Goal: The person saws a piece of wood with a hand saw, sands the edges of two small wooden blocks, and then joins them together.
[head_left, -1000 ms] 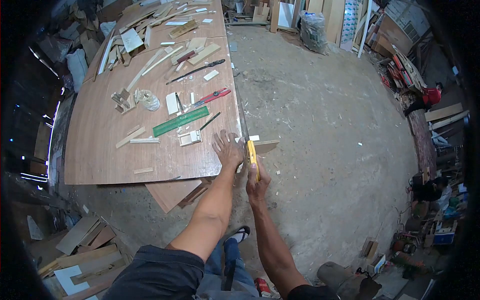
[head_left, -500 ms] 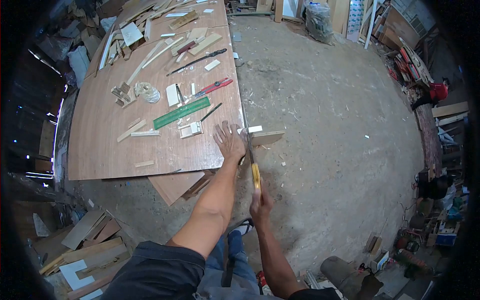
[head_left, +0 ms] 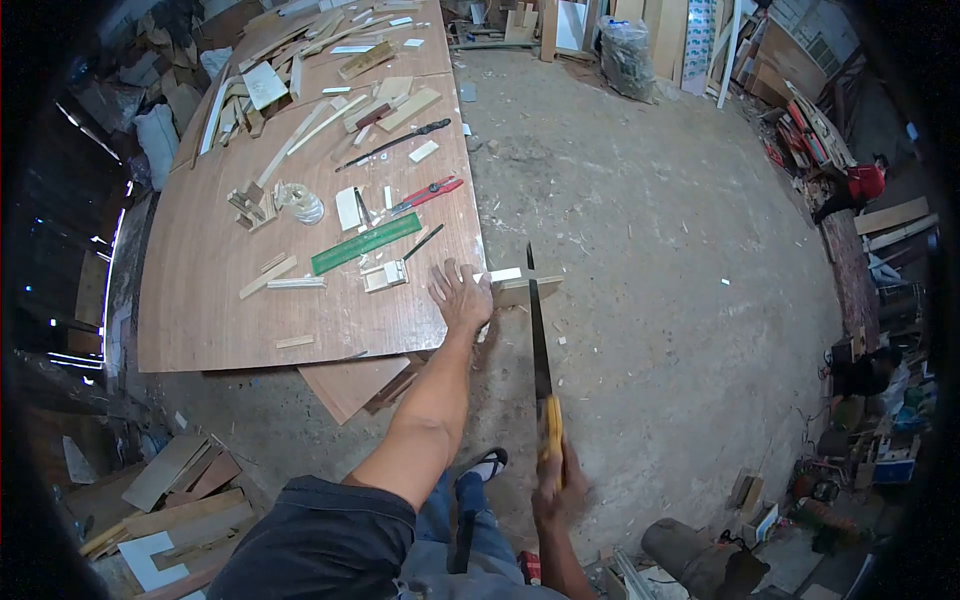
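My left hand (head_left: 463, 298) lies flat at the table's right edge with its fingers spread. Right beside it, a white strip of wood (head_left: 504, 275) juts out past the edge. A pale board (head_left: 530, 290) sticks out just below that strip. My right hand (head_left: 558, 484) is wrapped round the yellow handle of a handsaw (head_left: 541, 345). The saw's dark blade points away from me and crosses the outer end of the board in this view, to the right of the white strip.
The brown table (head_left: 210, 320) carries a green ruler-like strip (head_left: 367, 244), red-handled pliers (head_left: 430, 193), a small white wooden assembly (head_left: 384, 276) and a roll of pale cord or tape (head_left: 300, 203). Scrap wood (head_left: 270, 85) is heaped at its far end. Offcuts (head_left: 170, 510) lie on the floor at lower left.
The saw and my right hand have moved right and back toward me, taking the blade off the white strip. My left hand stays pressed at the table edge.
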`<state>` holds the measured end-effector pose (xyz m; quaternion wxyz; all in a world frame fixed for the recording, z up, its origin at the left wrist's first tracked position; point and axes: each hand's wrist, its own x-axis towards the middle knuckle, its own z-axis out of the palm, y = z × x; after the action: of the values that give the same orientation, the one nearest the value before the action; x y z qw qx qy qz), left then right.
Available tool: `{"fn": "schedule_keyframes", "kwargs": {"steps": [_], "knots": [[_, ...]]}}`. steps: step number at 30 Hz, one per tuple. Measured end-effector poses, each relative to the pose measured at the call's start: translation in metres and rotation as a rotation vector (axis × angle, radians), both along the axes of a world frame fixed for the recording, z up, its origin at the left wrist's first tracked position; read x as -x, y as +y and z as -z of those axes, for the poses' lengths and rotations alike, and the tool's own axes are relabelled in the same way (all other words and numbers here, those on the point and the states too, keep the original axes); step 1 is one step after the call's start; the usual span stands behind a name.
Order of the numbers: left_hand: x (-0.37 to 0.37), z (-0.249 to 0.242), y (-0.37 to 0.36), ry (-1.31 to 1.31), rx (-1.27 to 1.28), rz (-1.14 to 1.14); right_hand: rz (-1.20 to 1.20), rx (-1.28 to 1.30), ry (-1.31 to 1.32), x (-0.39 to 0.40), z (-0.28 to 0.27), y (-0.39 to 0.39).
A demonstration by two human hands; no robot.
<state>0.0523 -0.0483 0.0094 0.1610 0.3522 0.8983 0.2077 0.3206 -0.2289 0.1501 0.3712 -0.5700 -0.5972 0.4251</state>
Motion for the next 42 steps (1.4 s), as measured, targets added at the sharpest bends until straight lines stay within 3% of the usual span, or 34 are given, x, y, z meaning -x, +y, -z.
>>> {"fn": "schedule_keyframes", "kwargs": {"steps": [1,7,9,25,29,36,42], "knots": [[0.001,0.001,0.000,-0.004,-0.007,0.000,-0.006,-0.051,-0.002,0.018,-0.009,0.025],[0.000,-0.004,0.000,0.004,-0.014,0.007,-0.081,-0.154,0.213,0.106,0.080,0.130],[0.001,-0.006,-0.001,0.006,-0.010,0.008,-0.104,-0.152,0.217,0.124,0.076,0.143],[0.000,0.000,0.001,0.069,-0.028,-0.005,-0.148,-0.259,0.133,0.134,0.084,0.130],[-0.002,0.000,0.000,0.109,-0.028,0.008,-0.142,-0.291,0.163,0.107,0.094,0.101],[-0.001,0.007,0.003,0.088,-0.067,-0.006,-0.136,0.072,-0.035,0.022,0.061,0.007],[0.003,-0.007,0.003,-0.002,-0.019,-0.013,-0.064,-0.043,-0.120,-0.037,0.043,-0.053]]}}
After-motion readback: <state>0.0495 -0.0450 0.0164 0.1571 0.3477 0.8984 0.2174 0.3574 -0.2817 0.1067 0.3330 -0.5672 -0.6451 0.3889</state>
